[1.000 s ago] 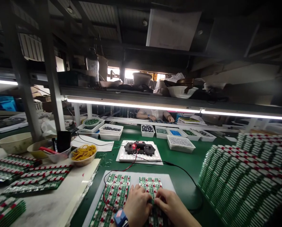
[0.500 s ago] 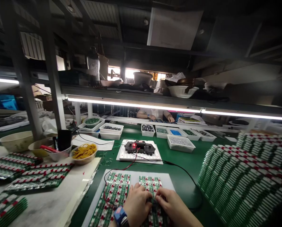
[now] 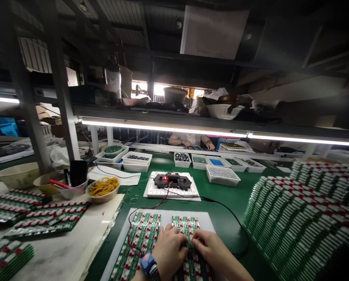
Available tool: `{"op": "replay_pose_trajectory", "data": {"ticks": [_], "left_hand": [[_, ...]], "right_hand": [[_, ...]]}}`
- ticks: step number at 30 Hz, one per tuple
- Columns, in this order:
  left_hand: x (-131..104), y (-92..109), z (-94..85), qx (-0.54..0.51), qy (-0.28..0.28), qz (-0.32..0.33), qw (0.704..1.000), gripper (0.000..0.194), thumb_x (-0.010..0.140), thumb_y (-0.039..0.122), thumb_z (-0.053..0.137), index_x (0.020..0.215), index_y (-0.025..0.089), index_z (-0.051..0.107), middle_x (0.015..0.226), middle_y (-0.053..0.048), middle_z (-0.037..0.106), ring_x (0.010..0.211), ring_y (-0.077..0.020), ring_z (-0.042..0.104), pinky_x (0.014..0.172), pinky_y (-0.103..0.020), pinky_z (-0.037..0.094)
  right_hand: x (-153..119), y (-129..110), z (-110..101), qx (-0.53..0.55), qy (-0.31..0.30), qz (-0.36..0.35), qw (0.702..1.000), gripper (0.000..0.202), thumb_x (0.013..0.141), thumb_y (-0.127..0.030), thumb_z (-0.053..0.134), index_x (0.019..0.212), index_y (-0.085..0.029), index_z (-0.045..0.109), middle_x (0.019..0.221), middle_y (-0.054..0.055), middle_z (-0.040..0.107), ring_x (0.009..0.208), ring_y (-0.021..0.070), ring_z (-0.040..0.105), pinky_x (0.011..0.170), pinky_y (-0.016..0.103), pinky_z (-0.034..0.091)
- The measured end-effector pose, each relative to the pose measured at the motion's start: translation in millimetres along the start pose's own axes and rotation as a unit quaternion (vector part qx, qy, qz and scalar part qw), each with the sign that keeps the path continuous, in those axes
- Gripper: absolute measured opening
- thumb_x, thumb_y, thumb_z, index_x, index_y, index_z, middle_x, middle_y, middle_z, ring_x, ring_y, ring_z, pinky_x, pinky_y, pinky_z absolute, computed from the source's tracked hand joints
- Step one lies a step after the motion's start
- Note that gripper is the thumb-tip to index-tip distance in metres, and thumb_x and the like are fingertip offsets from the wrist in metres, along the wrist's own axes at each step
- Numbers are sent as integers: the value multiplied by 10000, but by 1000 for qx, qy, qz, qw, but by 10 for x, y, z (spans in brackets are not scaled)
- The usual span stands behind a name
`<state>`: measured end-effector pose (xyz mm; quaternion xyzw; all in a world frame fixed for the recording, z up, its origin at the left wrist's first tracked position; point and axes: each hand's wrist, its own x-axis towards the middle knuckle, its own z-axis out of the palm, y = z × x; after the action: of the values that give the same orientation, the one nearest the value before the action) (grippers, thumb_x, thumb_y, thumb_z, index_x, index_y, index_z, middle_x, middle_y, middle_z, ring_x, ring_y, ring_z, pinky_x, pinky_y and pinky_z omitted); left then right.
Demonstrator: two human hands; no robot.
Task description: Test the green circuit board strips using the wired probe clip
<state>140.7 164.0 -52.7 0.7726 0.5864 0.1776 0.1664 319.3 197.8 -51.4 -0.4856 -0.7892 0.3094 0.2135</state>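
Two green circuit board panels with red and white parts lie side by side on a white sheet (image 3: pixel 166 220). Both hands are over the right panel (image 3: pixel 186 223), their fingertips close together at its middle. My left hand (image 3: pixel 169 249), with a blue-faced watch (image 3: pixel 147 262) on the wrist, has its fingers curled down to the board. Thumb and forefinger of my right hand (image 3: pixel 208 246) are pinched near the panel's surface. Whatever the fingers hold is too small or hidden. The left panel (image 3: pixel 145 230) lies beside my left hand, with a thin red wire across it.
A black device (image 3: pixel 173 181) with a red light sits on a white pad; its black cable loops right. Tall board stacks (image 3: pixel 282 222) stand at right. Parts trays (image 3: pixel 223 175) line the back. At left are a bowl of yellow rubber bands (image 3: pixel 104 188) and more panels (image 3: pixel 50 218).
The view has shifted very slightly. Both hands stay over the right panel in nearly the same pose.
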Motion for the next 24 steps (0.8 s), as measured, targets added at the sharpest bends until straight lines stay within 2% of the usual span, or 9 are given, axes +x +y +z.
{"op": "replay_pose_trajectory", "data": {"ticks": [5,11,17,24], "left_hand": [[16,-16,-1,-7,0,0,1000,217,794,273,563,964,287,699,958,-34,640,1034,-256,505,969,-431,364],[5,30,-3,10,6,-3,1000,190,797,254,583,944,267,702,956,-40,644,1030,-261,501,978,-458,341],[14,41,-22,38,30,27,998,117,814,233,604,862,247,710,898,-32,653,988,-244,503,962,-424,339],[58,35,-89,26,82,23,996,174,875,212,571,1001,267,677,971,-12,648,1007,-237,501,974,-415,333]], "right_hand": [[8,3,-9,11,-2,6,1000,170,815,-239,501,718,-172,624,686,12,652,677,167,572,599,225,360],[76,73,21,50,-9,39,998,94,723,-168,547,681,-156,631,658,3,626,673,156,537,596,220,353],[49,68,-17,80,-12,34,996,95,723,-188,558,711,-159,648,606,-18,583,607,135,494,550,217,333],[92,15,-17,79,75,14,994,161,784,-275,518,767,-183,648,736,16,672,723,181,594,658,242,416]]}}
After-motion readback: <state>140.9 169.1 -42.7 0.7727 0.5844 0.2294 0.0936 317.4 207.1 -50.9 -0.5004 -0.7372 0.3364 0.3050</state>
